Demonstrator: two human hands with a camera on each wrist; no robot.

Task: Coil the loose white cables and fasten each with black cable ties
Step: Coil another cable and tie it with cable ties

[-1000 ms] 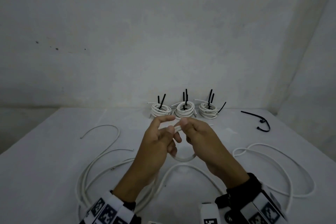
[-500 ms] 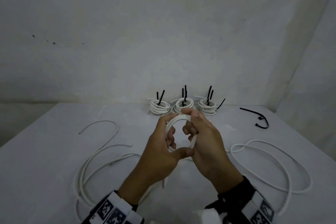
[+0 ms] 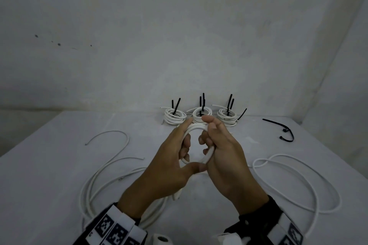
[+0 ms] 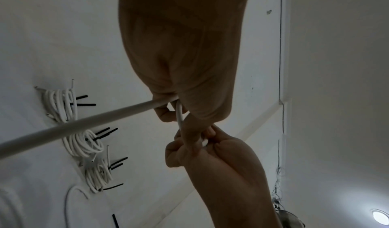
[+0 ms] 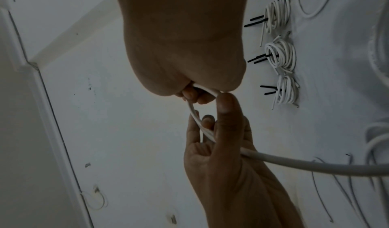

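White table | 3 tied coils | left grip, right grip pinching cable loop

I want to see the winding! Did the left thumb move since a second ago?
Yes. The left hand swung its thumb down under the white cable loop, away from the three tied coils behind.

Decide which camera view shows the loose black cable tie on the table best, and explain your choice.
The head view: the black cable tie lies in full on the table, right of the three tied coils. The left wrist view shows only a dark strip at its bottom edge, perhaps the tie. The right wrist view does not show it.
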